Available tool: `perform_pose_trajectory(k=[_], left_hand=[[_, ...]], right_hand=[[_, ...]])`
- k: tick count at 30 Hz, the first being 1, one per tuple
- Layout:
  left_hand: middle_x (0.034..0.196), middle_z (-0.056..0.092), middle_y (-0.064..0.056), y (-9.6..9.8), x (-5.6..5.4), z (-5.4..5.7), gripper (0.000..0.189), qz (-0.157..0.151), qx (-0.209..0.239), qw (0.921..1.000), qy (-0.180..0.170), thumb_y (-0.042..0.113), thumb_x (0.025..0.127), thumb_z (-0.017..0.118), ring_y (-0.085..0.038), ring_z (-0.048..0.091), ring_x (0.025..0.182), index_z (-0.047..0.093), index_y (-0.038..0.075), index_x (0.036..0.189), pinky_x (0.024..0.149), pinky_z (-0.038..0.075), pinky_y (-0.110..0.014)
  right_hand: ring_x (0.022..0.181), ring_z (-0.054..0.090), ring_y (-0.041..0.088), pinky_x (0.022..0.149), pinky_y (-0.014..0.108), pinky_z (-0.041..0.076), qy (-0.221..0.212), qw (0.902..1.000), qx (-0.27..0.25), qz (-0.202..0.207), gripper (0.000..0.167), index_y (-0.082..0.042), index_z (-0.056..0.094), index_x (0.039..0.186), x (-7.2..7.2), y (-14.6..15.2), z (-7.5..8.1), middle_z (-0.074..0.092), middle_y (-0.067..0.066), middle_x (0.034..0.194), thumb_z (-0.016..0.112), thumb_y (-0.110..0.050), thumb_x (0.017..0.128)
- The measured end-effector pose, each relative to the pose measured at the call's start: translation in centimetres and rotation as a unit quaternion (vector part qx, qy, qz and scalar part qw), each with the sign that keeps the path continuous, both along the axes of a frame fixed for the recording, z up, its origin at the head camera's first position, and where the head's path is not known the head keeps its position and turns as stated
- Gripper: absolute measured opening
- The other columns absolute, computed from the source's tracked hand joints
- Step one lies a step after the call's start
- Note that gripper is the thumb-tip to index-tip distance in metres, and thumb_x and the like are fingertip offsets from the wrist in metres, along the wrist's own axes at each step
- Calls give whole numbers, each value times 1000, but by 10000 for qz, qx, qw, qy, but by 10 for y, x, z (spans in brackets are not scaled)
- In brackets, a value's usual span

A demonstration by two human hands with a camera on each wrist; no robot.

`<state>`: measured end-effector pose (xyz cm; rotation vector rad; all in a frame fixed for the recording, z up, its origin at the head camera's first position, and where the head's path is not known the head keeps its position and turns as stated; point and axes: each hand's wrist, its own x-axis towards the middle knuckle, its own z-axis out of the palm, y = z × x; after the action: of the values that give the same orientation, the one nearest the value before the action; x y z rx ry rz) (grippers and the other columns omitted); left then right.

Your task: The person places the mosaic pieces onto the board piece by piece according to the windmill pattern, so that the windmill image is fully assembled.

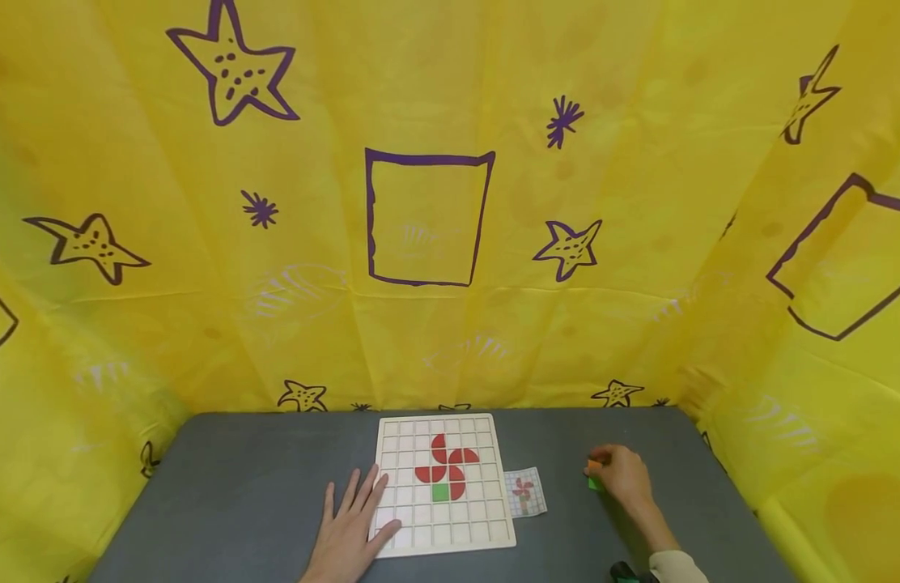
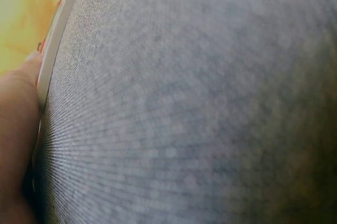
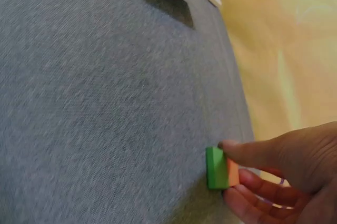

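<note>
A pale gridded board point(image 1: 486, 530) lies on the table, bearing red quarter-round tiles point(image 1: 464, 457) in a pinwheel and one green square tile point(image 1: 440, 491). My left hand point(image 1: 348, 530) rests with fingers spread on the board's left edge. In the left wrist view, part of that hand point(image 2: 18, 113) shows against the board's side. Right of the board and card, my right hand point(image 1: 625, 478) pinches small pieces at its fingertips. The right wrist view shows a green block point(image 3: 217, 169) against an orange block point(image 3: 233, 172) between thumb and fingers; the green one is close to the tabletop.
A small printed card point(image 1: 535, 498) with a pinwheel picture sits against the board's right edge. The grey table point(image 1: 253, 486) backs onto yellow patterned cloth point(image 1: 428, 340), which also hangs at both sides. A dark object point(image 1: 623, 572) shows near the right sleeve.
</note>
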<state>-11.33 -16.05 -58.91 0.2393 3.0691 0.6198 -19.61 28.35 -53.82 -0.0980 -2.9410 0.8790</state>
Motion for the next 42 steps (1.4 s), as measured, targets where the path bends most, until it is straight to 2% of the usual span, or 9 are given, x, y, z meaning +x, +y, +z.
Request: perform_pose_trajectory(k=[4,9,14,19,25,28,32,37,42], left_hand=[[160,28,-3,-1,0,-1,81,0,-2,10000,36,71,91,44,-37,20,147,38,19,153,113,0,-65],[160,28,-4,-1,1,-2,81,0,-7,9999,133,70,91,44,-37,20,147,38,18,153,113,0,-65],[160,30,-4,0,2,-1,80,5,11,9998,206,69,91,46,-38,21,146,39,18,152,113,1,-65],[159,30,-5,-1,2,0,80,2,2,9997,233,69,91,46,-38,21,146,40,17,152,113,2,-65],[160,28,-5,-1,1,-1,81,-4,30,9999,116,69,91,46,-38,20,147,39,17,152,113,0,-65],[160,28,-4,-1,1,-1,81,-17,63,10000,11,70,91,45,-38,20,147,39,17,152,113,0,-66],[160,28,-4,0,1,-1,81,-21,37,10000,-53,71,91,44,-38,20,147,39,18,152,113,0,-66],[160,28,-4,0,1,-1,81,0,12,10000,-27,71,91,44,-38,20,147,39,18,152,113,0,-65],[160,29,-4,-1,0,-1,81,9,-34,10000,-7,71,90,44,-38,21,146,39,18,152,113,2,-66]], right_hand=[[74,66,30,66,48,53,29,9998,-32,-180,26,3,75,95,1,-4,2,72,13,84,81,-10,74],[72,65,30,69,52,53,41,9996,-8,-283,27,6,74,95,-1,-6,4,71,14,81,80,-6,71],[77,66,34,69,52,54,-185,9996,192,-86,28,9,73,97,-5,-6,5,71,21,88,77,-1,72],[69,64,28,62,44,54,-373,9986,355,67,21,8,74,92,-9,-7,7,71,19,83,75,-1,73],[62,62,25,57,40,53,-299,9985,431,126,8,3,75,78,-10,-7,10,70,13,73,72,-1,73],[66,65,29,61,44,55,-243,9987,439,120,12,5,75,82,-9,-6,11,71,14,75,76,-2,73],[73,67,34,66,47,56,-234,9994,257,61,23,7,75,89,-6,-1,12,72,16,79,83,-6,72],[77,67,33,69,45,56,-235,9995,-227,33,16,1,78,87,-5,5,17,73,13,81,81,-7,73],[82,67,32,69,41,56,-418,9978,-503,127,20,2,77,95,-5,7,23,74,15,89,77,-8,78]])
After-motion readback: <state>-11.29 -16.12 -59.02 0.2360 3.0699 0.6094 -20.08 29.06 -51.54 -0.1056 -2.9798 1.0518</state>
